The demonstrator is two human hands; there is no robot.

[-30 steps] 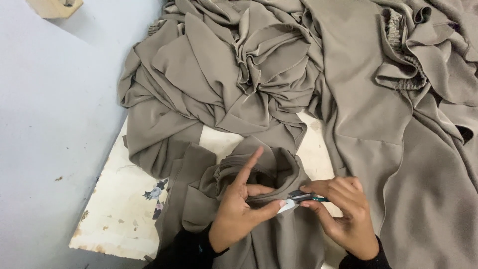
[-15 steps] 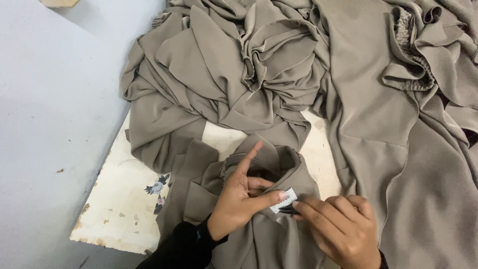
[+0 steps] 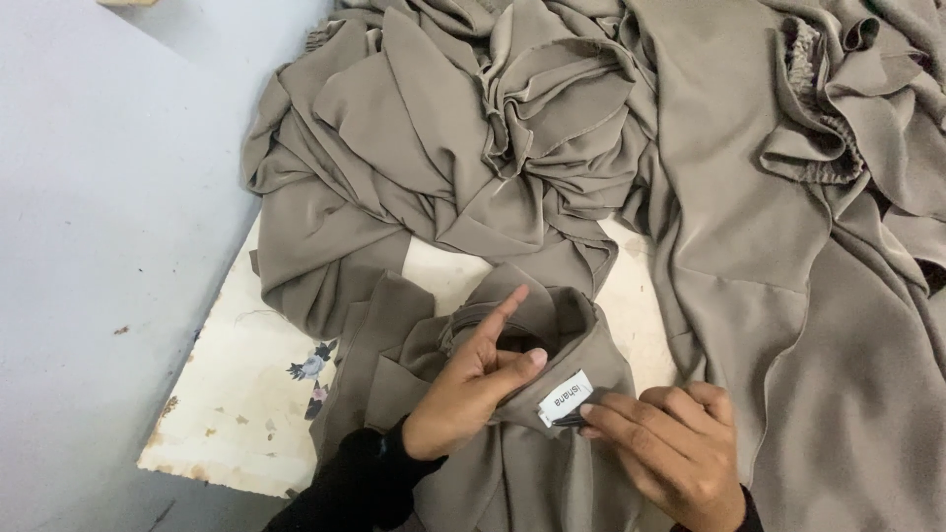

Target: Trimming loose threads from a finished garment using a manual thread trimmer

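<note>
A taupe garment (image 3: 532, 463) lies folded at the near edge of a worn white board (image 3: 236, 414). My left hand (image 3: 471, 384) pinches the collar fabric between thumb and curled fingers, index finger pointing up. A small white label (image 3: 564, 398) sits at the collar. My right hand (image 3: 670, 448) rests on the cloth with its fingertips holding the label's lower edge; a dark object shows just under those fingers, too hidden to identify.
A big heap of crumpled taupe fabric (image 3: 512, 128) fills the far and right side, with a gathered elastic edge (image 3: 813, 99) at upper right. Pale grey floor (image 3: 108, 217) lies to the left of the board.
My right hand slid lower and let the white label lie flat in full view. The left hand stayed on the collar with its index finger raised.
</note>
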